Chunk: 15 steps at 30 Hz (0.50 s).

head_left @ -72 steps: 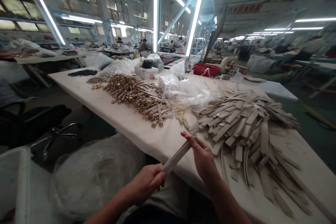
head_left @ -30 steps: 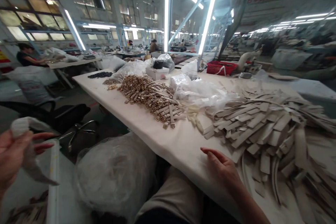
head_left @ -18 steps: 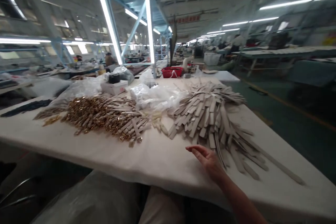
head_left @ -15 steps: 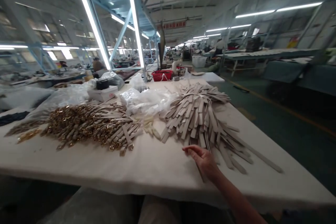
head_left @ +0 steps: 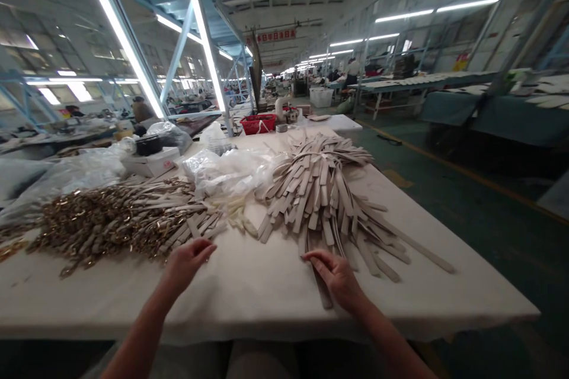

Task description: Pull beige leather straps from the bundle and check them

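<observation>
My right hand (head_left: 338, 278) pinches a flat grey-beige strap (head_left: 322, 291), whose lower end hangs below the fingers toward the table's front. Just beyond it spreads a large heap of similar loose straps (head_left: 317, 189), tied in a bundle near its top. My left hand (head_left: 189, 260) is closed, thumb against fingers, at the near right edge of a pile of straps with gold-coloured metal fittings (head_left: 111, 222). Whatever lies between those left fingertips, if anything, is too small to make out. The hands are apart, with pale tabletop between them.
The table (head_left: 249, 290) has a pale cover and a front edge close to me. Clear plastic bags (head_left: 231, 169), a white box (head_left: 153, 161) and a red basket (head_left: 258, 124) stand farther back. Yellowish strips (head_left: 240, 216) lie between the piles. A blue lit frame (head_left: 178, 53) rises behind.
My left hand has come into view beside the pile with metal fittings. My right hand still pinches the strap, which now shows more fully. The view has shifted to the right.
</observation>
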Tool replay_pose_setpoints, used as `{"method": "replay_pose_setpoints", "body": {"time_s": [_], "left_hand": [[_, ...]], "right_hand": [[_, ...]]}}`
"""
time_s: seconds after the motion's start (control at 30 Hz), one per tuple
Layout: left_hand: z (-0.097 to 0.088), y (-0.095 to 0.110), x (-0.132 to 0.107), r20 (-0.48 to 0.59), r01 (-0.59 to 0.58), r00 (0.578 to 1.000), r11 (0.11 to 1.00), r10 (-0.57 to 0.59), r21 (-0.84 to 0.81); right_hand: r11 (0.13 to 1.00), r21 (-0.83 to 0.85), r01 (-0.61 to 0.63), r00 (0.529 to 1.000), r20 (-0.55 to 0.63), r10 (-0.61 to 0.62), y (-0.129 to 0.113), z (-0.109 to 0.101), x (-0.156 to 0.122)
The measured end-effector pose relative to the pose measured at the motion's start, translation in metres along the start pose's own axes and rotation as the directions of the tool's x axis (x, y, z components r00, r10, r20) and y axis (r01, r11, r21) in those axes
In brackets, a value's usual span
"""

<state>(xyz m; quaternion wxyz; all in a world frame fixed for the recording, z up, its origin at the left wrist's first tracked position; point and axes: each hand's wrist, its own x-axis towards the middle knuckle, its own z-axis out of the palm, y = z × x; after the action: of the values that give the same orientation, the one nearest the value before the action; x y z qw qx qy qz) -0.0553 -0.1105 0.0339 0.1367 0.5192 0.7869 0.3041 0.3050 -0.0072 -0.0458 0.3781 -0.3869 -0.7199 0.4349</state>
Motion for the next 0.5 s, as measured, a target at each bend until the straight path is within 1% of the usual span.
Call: {"method": "replay_pose_setpoints", "body": {"time_s": [0.1,0.17,0.2,0.27,0.37,0.43,0.5], "left_hand": [[0.046,0.041,0.052,0.128,-0.099,0.988,0.989,0.085,0.107],[0.069,0.062,0.075,0.194,-0.152,0.974,0.974,0.118,0.171],[0.079,0.069,0.084,0.215,-0.167,0.969,0.967,0.124,0.194],[0.094,0.078,0.096,0.238,-0.176,0.964,0.958,0.120,0.227],[0.113,0.082,0.108,0.281,-0.182,0.954,0.944,0.103,0.275],[0.122,0.082,0.112,0.301,-0.183,0.949,0.938,0.091,0.293],[0.126,0.083,0.114,0.309,-0.182,0.947,0.937,0.085,0.299]], "right_hand": [[1.000,-0.018,0.009,1.000,0.016,-0.009,-0.002,-0.001,-0.001],[1.000,-0.010,0.023,0.999,0.023,-0.022,-0.003,-0.001,-0.002],[1.000,-0.006,0.028,0.999,0.024,-0.028,-0.004,-0.001,-0.002],[1.000,-0.006,0.030,0.999,0.021,-0.030,-0.005,-0.001,-0.001],[1.000,-0.014,0.022,1.000,0.015,-0.022,-0.005,-0.001,-0.001],[1.000,-0.019,0.019,1.000,0.016,-0.019,-0.005,0.000,-0.001],[1.000,-0.026,0.018,1.000,0.016,-0.017,-0.005,0.001,-0.001]]}}
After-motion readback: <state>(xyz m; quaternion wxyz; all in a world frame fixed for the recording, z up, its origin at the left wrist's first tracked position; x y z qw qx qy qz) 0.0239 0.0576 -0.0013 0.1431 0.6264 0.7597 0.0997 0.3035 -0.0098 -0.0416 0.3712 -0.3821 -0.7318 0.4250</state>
